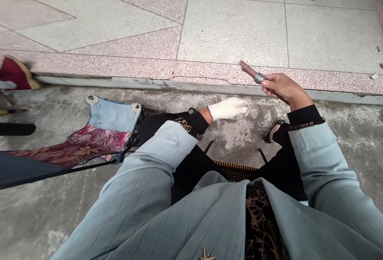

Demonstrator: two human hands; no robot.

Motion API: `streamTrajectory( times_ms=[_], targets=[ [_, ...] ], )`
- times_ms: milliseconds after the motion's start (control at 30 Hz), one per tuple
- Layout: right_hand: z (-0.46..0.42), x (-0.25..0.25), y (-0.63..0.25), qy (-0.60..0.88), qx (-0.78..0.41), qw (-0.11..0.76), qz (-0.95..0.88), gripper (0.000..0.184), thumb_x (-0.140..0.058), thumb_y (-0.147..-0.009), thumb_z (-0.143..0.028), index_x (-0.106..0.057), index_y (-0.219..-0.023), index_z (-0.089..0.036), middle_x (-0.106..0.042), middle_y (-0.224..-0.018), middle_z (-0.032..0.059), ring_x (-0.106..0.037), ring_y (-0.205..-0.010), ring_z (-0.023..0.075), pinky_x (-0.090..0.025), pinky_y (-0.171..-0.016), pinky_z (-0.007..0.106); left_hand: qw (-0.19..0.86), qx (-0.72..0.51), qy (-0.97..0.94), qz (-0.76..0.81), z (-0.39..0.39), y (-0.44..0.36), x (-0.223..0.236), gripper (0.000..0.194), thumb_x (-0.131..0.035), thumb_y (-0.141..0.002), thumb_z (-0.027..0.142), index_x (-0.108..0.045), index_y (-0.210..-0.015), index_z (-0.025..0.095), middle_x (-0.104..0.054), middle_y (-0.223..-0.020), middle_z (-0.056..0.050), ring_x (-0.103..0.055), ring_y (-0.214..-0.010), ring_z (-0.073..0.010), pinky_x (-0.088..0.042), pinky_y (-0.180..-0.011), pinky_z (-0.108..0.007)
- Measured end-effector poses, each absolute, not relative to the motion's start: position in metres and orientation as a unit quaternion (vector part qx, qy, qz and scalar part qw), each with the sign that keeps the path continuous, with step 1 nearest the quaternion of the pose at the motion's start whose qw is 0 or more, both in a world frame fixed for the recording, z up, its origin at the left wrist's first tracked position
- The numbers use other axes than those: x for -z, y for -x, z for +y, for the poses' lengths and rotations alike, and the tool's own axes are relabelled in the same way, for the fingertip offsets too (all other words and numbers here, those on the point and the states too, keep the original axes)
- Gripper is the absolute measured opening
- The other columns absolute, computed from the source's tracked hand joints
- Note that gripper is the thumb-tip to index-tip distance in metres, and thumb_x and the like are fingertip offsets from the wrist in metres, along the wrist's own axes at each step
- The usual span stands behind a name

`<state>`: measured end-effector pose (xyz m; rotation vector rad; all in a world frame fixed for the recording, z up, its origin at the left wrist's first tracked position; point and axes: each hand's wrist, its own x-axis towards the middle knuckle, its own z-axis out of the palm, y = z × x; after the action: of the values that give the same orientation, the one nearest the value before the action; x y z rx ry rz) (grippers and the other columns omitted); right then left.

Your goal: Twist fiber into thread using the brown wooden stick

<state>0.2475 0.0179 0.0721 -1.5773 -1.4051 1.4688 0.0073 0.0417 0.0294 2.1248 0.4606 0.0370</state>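
Note:
My right hand [279,87] is raised over the step edge, its fingers wrapped round a knife-like tool [253,73] with a reddish-brown blade and a metal-wound collar, the blade pointing up and left. My left hand [229,108], in a white knitted glove, reaches down to the concrete ground. Its fingers are curled over a small piece of wood [223,113] lying there, and most of that piece is hidden under the glove. I am sitting; my pale blue striped sleeves and dark clothes fill the lower part of the view.
A folding stool with a blue and red flowered fabric seat [103,136] stands at my left. A raised terrazzo step [167,72] runs across ahead. A woven seat edge [236,169] shows between my knees, a dark red object [14,72] at far left, my shoe [273,132] at right.

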Motion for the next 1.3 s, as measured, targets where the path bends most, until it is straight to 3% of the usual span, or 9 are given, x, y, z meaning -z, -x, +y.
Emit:
streamTrajectory(
  times_ms=[200,333,400,500,667,767,900,1100,1300],
  targets=[
    [0.023,-0.056,-0.238,0.647,-0.414,0.008,-0.640,0.025,-0.070,-0.080,-0.034,-0.073,-0.098,-0.018,-0.064,-0.073,0.0036,-0.053,-0.062,0.0143,-0.038,-0.059,0.027,0.377,0.021,-0.907,0.188,0.040,-0.004,-0.032,0.029,-0.043,-0.093,0.035,-0.066,-0.086,0.017,-0.062,-0.075,-0.002,-0.050,-0.065,-0.0134,-0.031,-0.061,-0.025],
    [0.017,-0.054,-0.226,0.463,-0.568,-0.186,-0.655,0.029,-0.072,-0.078,-0.036,-0.075,-0.097,-0.015,-0.061,-0.065,0.0017,-0.048,-0.056,0.0120,-0.036,-0.056,0.025,0.376,0.015,-0.911,0.171,0.044,-0.001,-0.033,0.028,-0.046,-0.092,0.035,-0.066,-0.085,0.017,-0.059,-0.070,-0.001,-0.047,-0.060,-0.0127,-0.029,-0.059,-0.026],
    [0.015,-0.061,-0.228,0.388,-0.642,-0.161,-0.642,0.038,-0.070,-0.080,-0.041,-0.073,-0.106,-0.014,-0.059,-0.065,-0.0009,-0.048,-0.055,0.0102,-0.037,-0.055,0.023,0.408,-0.013,-0.893,0.188,0.049,0.002,-0.033,0.030,-0.046,-0.092,0.036,-0.067,-0.087,0.016,-0.060,-0.072,-0.001,-0.049,-0.062,-0.0123,-0.031,-0.060,-0.025],
    [0.012,-0.076,-0.239,0.387,-0.681,0.005,-0.622,0.046,-0.072,-0.079,-0.045,-0.069,-0.116,-0.018,-0.059,-0.071,-0.0031,-0.048,-0.058,0.0083,-0.039,-0.055,0.021,0.480,-0.079,-0.843,0.228,0.057,0.005,-0.034,0.033,-0.046,-0.093,0.039,-0.066,-0.096,0.013,-0.063,-0.079,-0.003,-0.051,-0.065,-0.0116,-0.036,-0.063,-0.023],
    [0.011,-0.084,-0.249,0.490,-0.630,0.306,-0.520,0.041,-0.077,-0.075,-0.046,-0.067,-0.099,-0.014,-0.057,-0.071,-0.0005,-0.046,-0.056,0.0082,-0.039,-0.053,0.021,0.525,-0.096,-0.802,0.268,0.056,0.003,-0.036,0.037,-0.042,-0.095,0.041,-0.065,-0.091,0.013,-0.058,-0.070,-0.001,-0.046,-0.059,-0.0095,-0.035,-0.060,-0.022],
    [0.016,-0.075,-0.248,0.557,-0.565,0.366,-0.485,0.037,-0.074,-0.077,-0.047,-0.063,-0.093,-0.015,-0.054,-0.068,0.0000,-0.046,-0.055,0.0089,-0.038,-0.050,0.021,0.496,-0.057,-0.835,0.232,0.050,-0.001,-0.038,0.035,-0.045,-0.093,0.041,-0.065,-0.087,0.013,-0.058,-0.071,0.000,-0.046,-0.061,-0.0102,-0.034,-0.061,-0.023],
    [0.024,-0.062,-0.246,0.638,-0.490,0.282,-0.523,0.028,-0.068,-0.083,-0.038,-0.065,-0.097,-0.014,-0.053,-0.064,-0.0001,-0.046,-0.053,0.0098,-0.037,-0.051,0.023,0.498,-0.026,-0.849,0.175,0.043,-0.003,-0.042,0.036,-0.042,-0.093,0.043,-0.063,-0.085,0.014,-0.057,-0.071,0.000,-0.046,-0.061,-0.0109,-0.033,-0.061,-0.023],
    [0.024,-0.057,-0.238,0.650,-0.367,-0.016,-0.666,0.027,-0.062,-0.085,-0.034,-0.071,-0.104,-0.018,-0.064,-0.075,0.0048,-0.056,-0.065,0.0162,-0.038,-0.063,0.028,0.492,-0.008,-0.857,0.152,0.042,0.000,-0.044,0.033,-0.043,-0.092,0.040,-0.063,-0.083,0.015,-0.060,-0.074,-0.001,-0.050,-0.066,-0.0118,-0.035,-0.064,-0.023],
    [0.021,-0.047,-0.238,0.547,-0.458,-0.153,-0.684,0.024,-0.063,-0.084,-0.038,-0.073,-0.095,-0.020,-0.066,-0.073,0.0051,-0.056,-0.063,0.0169,-0.039,-0.061,0.029,0.499,-0.018,-0.847,0.183,0.045,0.002,-0.042,0.029,-0.047,-0.089,0.035,-0.066,-0.084,0.014,-0.061,-0.074,-0.001,-0.050,-0.063,-0.0106,-0.034,-0.061,-0.023]
  ],
)
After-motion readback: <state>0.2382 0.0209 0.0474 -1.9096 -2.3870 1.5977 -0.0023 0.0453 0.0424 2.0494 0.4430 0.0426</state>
